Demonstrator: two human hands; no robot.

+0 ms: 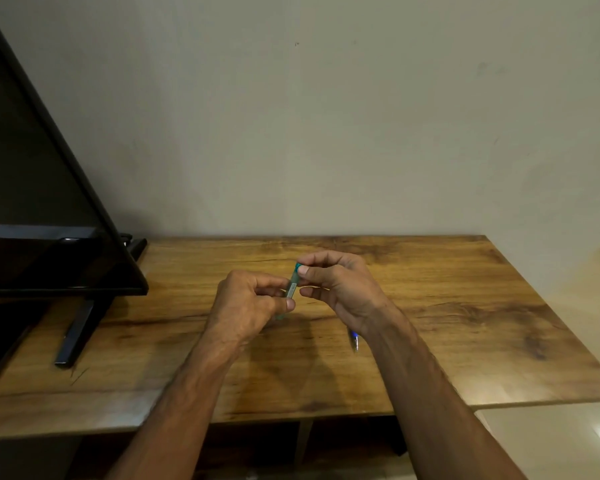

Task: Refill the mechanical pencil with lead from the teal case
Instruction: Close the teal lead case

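Note:
A slim teal lead case with a pale label is held upright and slightly tilted above the middle of the wooden table. My left hand grips its lower end. My right hand pinches its top end between thumb and forefinger. The mechanical pencil, blue and clear, lies on the table beneath my right wrist, which hides most of it.
A black monitor on a stand fills the left side of the table. A plain wall rises behind. The table's right edge drops to a glossy floor. A shelf opening shows under the front edge.

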